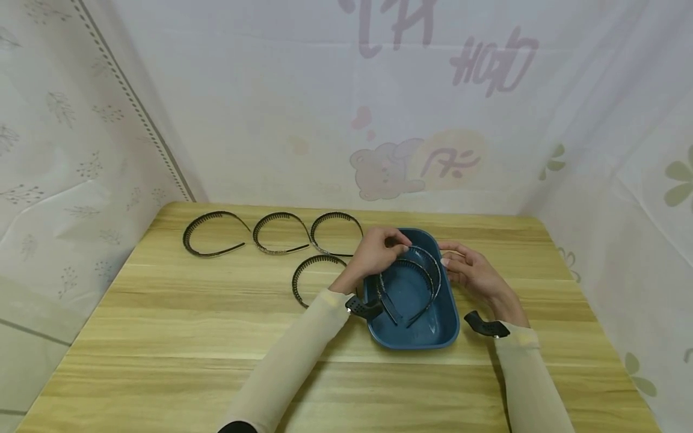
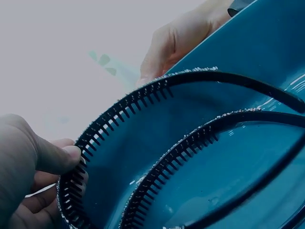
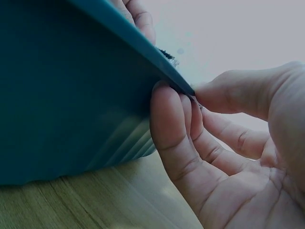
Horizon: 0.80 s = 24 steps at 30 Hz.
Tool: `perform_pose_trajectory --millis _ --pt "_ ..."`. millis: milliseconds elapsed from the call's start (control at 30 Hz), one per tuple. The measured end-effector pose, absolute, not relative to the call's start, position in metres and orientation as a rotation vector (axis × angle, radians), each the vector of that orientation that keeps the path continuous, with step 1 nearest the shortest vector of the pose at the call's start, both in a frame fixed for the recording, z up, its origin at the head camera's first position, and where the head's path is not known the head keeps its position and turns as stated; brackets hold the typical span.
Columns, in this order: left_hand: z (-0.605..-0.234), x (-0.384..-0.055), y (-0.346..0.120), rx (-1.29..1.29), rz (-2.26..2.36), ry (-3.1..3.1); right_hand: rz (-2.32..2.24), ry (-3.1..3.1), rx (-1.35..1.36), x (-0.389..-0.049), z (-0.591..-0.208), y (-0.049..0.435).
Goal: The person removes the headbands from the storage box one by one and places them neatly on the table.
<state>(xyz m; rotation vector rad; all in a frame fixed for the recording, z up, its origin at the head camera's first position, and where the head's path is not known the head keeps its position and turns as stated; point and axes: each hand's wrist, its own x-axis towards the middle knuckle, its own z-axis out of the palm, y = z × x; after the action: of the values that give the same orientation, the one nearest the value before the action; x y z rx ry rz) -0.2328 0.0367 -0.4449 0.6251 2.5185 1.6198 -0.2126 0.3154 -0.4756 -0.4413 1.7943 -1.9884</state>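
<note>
A blue plastic basin (image 1: 414, 345) stands on the table with two black, toothed headbands in it. My left hand (image 1: 375, 252) pinches one headband (image 2: 190, 77) by its toothed middle, at the basin's far end. Sparkly trim runs along its outer edge. Below it lies the other sparkly headband (image 2: 238, 117), untouched by the fingers. My right hand (image 1: 476, 274) grips the basin's right rim, thumb over the edge and fingers against the outer wall, as the right wrist view shows.
Left of the basin, black headbands lie on the wooden table (image 1: 162, 361). A back row holds a far-left headband (image 1: 187, 237), a middle one (image 1: 256, 231) and a right one (image 1: 313, 231). Nearer lies another headband (image 1: 295, 281), partly behind my left arm. Patterned cloth (image 1: 271, 90) hangs around.
</note>
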Motion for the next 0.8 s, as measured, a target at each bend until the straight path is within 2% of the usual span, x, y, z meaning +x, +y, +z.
perform_pose_trajectory --millis 800 --pt "-0.4494 -0.2335 0.0324 0.552 1.977 2.457 -1.984 1.862 -0.329 -0.2101 -0.4701 0.3119"
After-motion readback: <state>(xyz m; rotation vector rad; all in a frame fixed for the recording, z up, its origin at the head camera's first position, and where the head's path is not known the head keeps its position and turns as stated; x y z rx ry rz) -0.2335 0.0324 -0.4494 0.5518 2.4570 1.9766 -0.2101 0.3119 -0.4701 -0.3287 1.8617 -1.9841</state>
